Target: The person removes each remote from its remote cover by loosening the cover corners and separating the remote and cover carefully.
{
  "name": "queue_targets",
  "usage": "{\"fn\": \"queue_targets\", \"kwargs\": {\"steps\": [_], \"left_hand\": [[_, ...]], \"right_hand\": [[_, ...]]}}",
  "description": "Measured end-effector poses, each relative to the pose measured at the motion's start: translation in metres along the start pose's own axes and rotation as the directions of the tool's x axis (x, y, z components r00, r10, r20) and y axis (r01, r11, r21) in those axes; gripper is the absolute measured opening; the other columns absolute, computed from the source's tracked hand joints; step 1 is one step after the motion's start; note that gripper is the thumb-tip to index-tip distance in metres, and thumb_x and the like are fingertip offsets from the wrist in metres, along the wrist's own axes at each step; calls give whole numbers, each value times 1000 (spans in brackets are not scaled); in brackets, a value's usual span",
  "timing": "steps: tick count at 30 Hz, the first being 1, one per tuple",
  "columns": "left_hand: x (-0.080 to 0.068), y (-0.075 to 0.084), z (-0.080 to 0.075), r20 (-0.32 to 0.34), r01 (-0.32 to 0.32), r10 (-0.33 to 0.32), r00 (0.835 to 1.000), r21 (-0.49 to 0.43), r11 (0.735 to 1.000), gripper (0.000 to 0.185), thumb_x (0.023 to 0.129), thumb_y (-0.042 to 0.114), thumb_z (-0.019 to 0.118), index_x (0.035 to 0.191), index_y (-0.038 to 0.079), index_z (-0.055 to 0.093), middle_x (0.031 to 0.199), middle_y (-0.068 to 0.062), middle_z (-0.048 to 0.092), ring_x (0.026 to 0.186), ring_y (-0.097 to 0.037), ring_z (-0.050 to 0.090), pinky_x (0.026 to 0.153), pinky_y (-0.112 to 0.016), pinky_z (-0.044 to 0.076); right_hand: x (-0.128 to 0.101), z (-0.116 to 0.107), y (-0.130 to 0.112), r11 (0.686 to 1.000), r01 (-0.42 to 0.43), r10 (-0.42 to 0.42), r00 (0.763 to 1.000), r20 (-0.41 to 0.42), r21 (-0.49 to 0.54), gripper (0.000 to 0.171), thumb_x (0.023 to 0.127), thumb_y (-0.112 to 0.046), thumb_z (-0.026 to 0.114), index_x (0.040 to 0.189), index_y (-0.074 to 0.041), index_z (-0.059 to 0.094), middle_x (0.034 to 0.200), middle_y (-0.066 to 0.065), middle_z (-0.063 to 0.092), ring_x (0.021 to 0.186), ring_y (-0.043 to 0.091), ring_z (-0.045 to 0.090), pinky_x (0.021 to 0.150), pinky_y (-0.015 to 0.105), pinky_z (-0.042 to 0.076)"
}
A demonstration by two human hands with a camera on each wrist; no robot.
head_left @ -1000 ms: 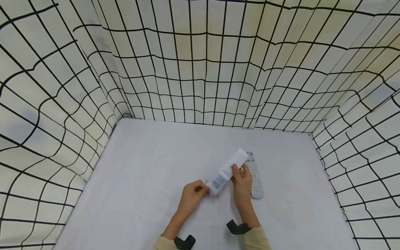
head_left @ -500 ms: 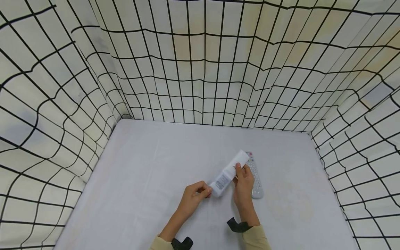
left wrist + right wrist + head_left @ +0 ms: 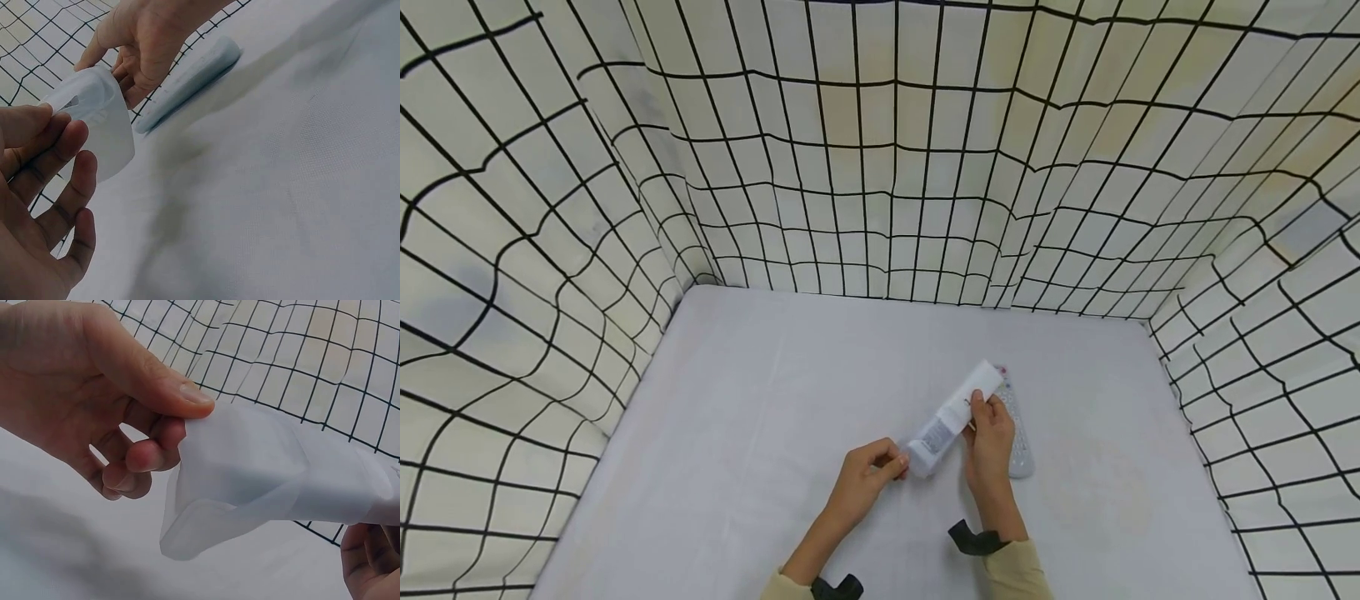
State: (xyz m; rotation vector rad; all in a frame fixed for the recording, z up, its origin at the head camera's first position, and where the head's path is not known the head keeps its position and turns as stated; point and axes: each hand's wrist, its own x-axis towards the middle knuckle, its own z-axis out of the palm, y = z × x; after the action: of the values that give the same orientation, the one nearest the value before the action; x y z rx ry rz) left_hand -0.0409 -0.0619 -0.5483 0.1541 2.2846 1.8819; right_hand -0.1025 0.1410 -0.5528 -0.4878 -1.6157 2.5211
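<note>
I'm looking down at a counter (image 3: 760,417) under a plain white cloth, walled by grid-patterned fabric on its left, far and right edges. One white remote (image 3: 1019,442) lies flat on it, right of centre, toward the near edge, lengthwise near to far.

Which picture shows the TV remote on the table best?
The head view: the remote lies flat on the table, buttons up, partly behind the right hand. The left wrist view shows it only as a blurry bar. The right wrist view doesn't show it.

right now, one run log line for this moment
left hand: pinches white translucent silicone sleeve | right hand: pinches sleeve | white remote control: on table
</note>
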Motion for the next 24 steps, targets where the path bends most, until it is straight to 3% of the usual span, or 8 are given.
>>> {"fn": "queue_targets", "kwargs": {"steps": [7,13,17,20,24], "left_hand": [[-3,-5,5,-48,30,-32,998,-36,999,19,100,25,70,87,12,69,85,-7,74,78,-16,65,76,-28,56],[-5,-7,7,-44,71,-75,996,-89,994,18,102,23,68,94,6,68,90,-13,75,77,-12,65,76,-31,56],[-7,-9,6,-45,118,-125,991,-143,983,29,108,29,59,105,1,66,100,-19,74,78,-13,67,77,-27,54],[-9,-10,5,-15,191,-201,979,-241,951,42,112,38,47,121,-2,57,111,-23,72,80,-16,70,78,-27,55],[-10,-10,4,86,309,-299,950,-379,872,56,113,49,36,143,1,37,125,-22,69,84,-16,72,80,-34,60]], "right_hand": [[-2,0,2,1000,11,-12,999,37,29,43,107,-32,60,137,-3,51,120,-2,71,104,9,72,82,22,60],[-4,0,2,998,18,-22,998,62,58,40,107,-31,60,137,-6,51,122,-1,71,106,9,71,84,22,59],[-6,-1,3,996,33,-41,995,93,88,41,108,-28,58,142,-7,48,131,5,67,112,11,69,89,23,59],[-8,-2,3,993,39,-51,992,112,113,41,109,-25,57,145,-9,47,139,13,61,115,12,68,93,25,58],[-10,-1,3,989,36,-55,991,126,146,40,109,-20,55,147,-11,46,145,18,56,118,13,67,98,28,57]]}}
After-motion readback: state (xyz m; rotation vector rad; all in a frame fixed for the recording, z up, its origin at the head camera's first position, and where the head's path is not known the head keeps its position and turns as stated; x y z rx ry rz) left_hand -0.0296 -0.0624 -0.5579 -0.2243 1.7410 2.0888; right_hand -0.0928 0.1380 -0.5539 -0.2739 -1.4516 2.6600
